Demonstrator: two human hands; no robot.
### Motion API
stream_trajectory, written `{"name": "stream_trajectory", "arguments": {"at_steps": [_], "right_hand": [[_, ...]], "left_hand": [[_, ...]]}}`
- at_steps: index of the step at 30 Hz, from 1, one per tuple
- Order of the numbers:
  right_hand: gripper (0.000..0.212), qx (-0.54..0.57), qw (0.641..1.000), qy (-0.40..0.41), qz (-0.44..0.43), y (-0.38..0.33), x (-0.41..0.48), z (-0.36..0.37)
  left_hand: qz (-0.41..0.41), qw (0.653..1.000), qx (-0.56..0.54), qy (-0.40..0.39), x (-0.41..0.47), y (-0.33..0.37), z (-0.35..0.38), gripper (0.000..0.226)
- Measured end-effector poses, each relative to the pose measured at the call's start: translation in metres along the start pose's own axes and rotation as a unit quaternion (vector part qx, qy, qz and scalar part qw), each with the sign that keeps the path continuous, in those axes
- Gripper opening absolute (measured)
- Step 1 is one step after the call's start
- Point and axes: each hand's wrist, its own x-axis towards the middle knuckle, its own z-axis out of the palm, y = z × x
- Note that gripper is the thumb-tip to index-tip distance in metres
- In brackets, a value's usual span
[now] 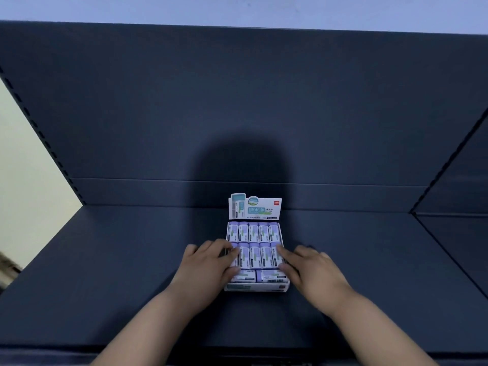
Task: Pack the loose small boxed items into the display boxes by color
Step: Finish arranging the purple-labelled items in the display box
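A dark shelf [105, 273] carries one display box [254, 287], apparently full.

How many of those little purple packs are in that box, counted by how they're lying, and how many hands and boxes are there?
Small purple-and-white boxed items standing in the back row: 5
Same items in the middle row: 5, the outer ones partly covered by hands
Same items lying sideways in the front row: 2
White cardboard display box: 1
Hands: 2, left hand and right hand
Total: 15
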Motion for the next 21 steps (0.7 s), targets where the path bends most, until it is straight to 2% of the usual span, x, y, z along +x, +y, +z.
{"name": "stream_trajectory", "arguments": {"at_steps": [2,4,6,9,13,15,18,21], "right_hand": [[0.089,-0.006,1.0,-0.005,-0.006,0.002,0.0,0.001],[0.096,-0.007,1.0,-0.012,-0.005,0.003,0.001,0.001],[0.089,-0.013,1.0,-0.018,-0.005,0.001,0.001,-0.003],[0.056,-0.022,1.0,-0.017,0.007,-0.002,0.003,-0.01],[0.056,-0.048,0.998,-0.02,0.029,-0.012,0.01,-0.016],[0.057,-0.075,0.996,-0.034,0.031,-0.017,0.016,-0.012],[0.058,-0.06,0.996,-0.045,0.042,-0.017,0.02,-0.007],[0.059,-0.037,0.997,-0.046,0.047,-0.014,0.02,-0.007]], "left_hand": [[0.001,1.0,0.002,0.001,-0.001,0.0,0.0,0.048],[0.004,1.0,0.003,0.002,0.0,-0.001,0.0,0.049],[0.005,1.0,0.0,-0.006,0.001,-0.002,-0.001,0.049],[0.012,1.0,0.001,-0.029,0.004,-0.005,-0.006,0.047],[-0.023,0.998,-0.008,-0.06,0.007,-0.005,-0.009,0.047],[-0.064,0.994,-0.004,-0.089,0.01,-0.001,-0.012,0.058],[-0.091,0.986,-0.009,-0.137,0.014,0.003,-0.012,0.092],[-0.098,0.984,-0.012,-0.148,0.016,0.002,-0.011,0.101]]}}
